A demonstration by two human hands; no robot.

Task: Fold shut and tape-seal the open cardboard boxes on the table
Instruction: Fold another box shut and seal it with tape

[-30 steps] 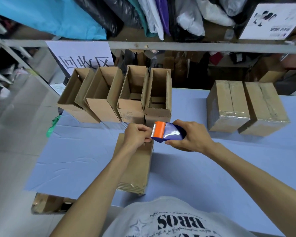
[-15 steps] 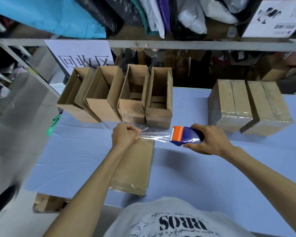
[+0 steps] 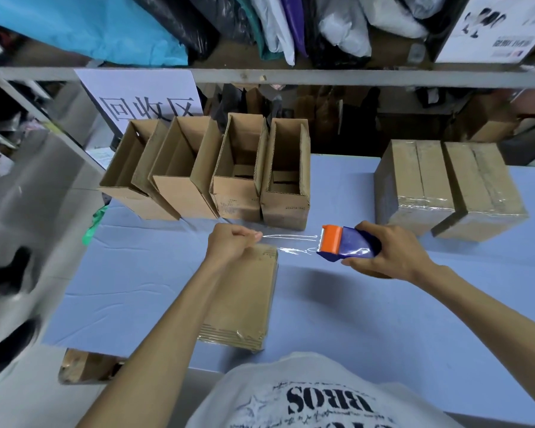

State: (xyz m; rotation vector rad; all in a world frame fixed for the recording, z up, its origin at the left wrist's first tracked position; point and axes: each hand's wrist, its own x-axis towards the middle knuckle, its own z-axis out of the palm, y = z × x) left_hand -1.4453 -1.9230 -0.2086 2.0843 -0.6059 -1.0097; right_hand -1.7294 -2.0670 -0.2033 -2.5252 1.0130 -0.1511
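Step in hand: a strip of tape is held stretched in the air. It is judged to be meant for the far end of the folded box.
Left hand: the strip's free end is pinched in curled fingers, above the box's far end.
Right hand: the blue-and-orange tape dispenser is gripped, off to the right of the box.
Folded box: it is laid lengthwise on the table before the person, partly hidden by the left forearm.
Open boxes: four are stood in a row at the back, unsealed.
Sealed boxes: two are set far right.
Next move: the strip probably needs to be lowered square onto the seam, pressed flat and cut.
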